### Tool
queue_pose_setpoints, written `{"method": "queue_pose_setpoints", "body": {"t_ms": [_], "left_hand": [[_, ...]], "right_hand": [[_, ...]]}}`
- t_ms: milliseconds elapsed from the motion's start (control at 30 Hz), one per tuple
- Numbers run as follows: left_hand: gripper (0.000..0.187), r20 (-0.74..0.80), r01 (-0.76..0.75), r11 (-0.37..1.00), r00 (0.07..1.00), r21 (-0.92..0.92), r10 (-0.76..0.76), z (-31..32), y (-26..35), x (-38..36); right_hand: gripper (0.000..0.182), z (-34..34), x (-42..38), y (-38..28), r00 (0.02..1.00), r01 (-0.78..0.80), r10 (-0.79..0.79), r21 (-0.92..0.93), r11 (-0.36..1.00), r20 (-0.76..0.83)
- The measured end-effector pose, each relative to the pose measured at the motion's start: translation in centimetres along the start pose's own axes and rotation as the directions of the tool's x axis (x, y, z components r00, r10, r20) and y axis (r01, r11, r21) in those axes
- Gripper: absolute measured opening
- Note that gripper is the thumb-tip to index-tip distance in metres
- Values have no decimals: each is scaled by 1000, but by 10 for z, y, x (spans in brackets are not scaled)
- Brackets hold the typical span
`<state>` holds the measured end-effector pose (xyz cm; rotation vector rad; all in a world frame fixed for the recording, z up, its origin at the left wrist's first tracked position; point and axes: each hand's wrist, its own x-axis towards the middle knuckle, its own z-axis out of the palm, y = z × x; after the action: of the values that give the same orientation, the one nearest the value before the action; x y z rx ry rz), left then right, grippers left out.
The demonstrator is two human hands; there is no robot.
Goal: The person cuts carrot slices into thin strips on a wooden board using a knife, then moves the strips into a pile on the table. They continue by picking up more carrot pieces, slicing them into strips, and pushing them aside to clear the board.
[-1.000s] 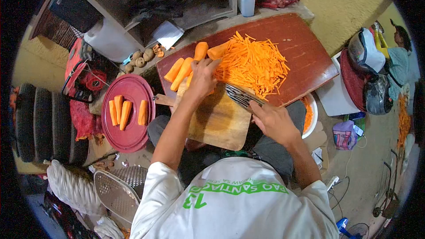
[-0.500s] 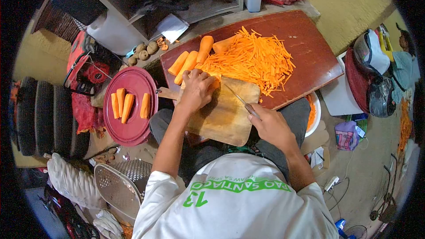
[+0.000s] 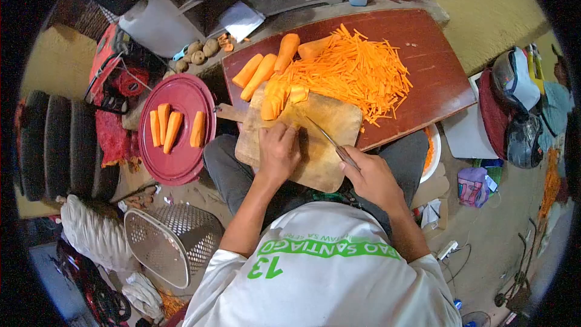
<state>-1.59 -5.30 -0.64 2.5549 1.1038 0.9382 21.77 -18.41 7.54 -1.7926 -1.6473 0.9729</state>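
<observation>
My right hand [image 3: 370,175] grips a knife [image 3: 327,137] by its handle, the blade slanting up and left over the wooden cutting board [image 3: 321,172]. On the board's left half rests my left hand [image 3: 279,151], fingers curled together; whatever they may hold is hidden. Just beyond its fingertips lie several carrot slices [image 3: 273,102], overlapping at the board's far edge, with a small stacked carrot piece [image 3: 299,93] beside them. Behind the board, a large heap of carrot strips [image 3: 357,75] spreads over the red-brown table [image 3: 433,54]. Several whole peeled carrots [image 3: 260,77] lie left of the heap.
To the left, a red round lid [image 3: 181,169] carries several peeled carrots [image 3: 173,132]. A perforated basket [image 3: 157,248] stands below it. A white bowl [image 3: 433,157] with orange shreds is partly under the table's right side. Potatoes [image 3: 198,56] lie behind the table's left corner.
My left hand has drawn back from the carrot slices toward me, uncovering them. The knife stays in my right hand over the board. The camera view has shifted slightly.
</observation>
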Motion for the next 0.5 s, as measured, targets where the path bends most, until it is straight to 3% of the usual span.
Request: {"method": "queue_pose_setpoints", "body": {"t_ms": [67,167,267,367,400,500], "left_hand": [[52,42,-101,990,994,102,97,-7,6,-6],[44,81,-59,997,995,42,55,-18,28,1],[47,82,139,972,989,-191,-125,10,32,-5],[39,70,287,816,954,-502,-292,16,31,-16],[46,156,357,819,934,-449,-322,3,31,-16],[52,147,248,946,964,-210,-220,-15,16,-16]], "right_hand": [[26,2,-4,-2,1000,24,-24,16,1000,-1],[29,3,-6,-7,999,32,-31,78,996,-15],[31,5,-5,0,1000,25,-25,114,993,-4],[30,2,-8,0,1000,9,-6,131,991,-26],[31,0,-9,1,1000,-10,11,130,991,-13],[30,1,-9,5,1000,-9,10,135,991,-9]]}}
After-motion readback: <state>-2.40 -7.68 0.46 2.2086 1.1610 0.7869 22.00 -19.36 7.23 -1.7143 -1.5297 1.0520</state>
